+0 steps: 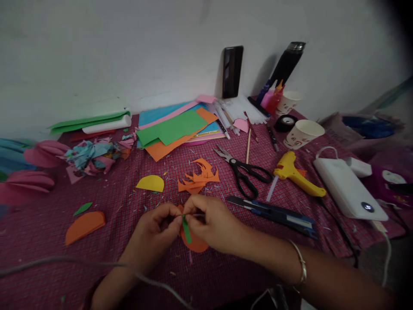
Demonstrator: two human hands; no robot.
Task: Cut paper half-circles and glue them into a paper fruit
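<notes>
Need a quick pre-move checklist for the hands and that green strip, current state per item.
1. Grip of left hand on the green strip: ok.
2. Grip of right hand on the same strip: ok.
3. Strip across the orange piece: ok; stuck to it: cannot tell.
4. Both hands apart from the scissors: ok.
5. Blade of the knife by the right forearm, out or in: cannot tell.
6. The glue gun lies on the cloth, out of hand: ok.

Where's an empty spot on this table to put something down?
Bare checked red cloth lies between the yellow paper half-circle, the orange paper half-circle and the left hand, which pinches a green paper strip with the right hand. The right side is crowded: black scissors, yellow glue gun, white power bank.
</notes>
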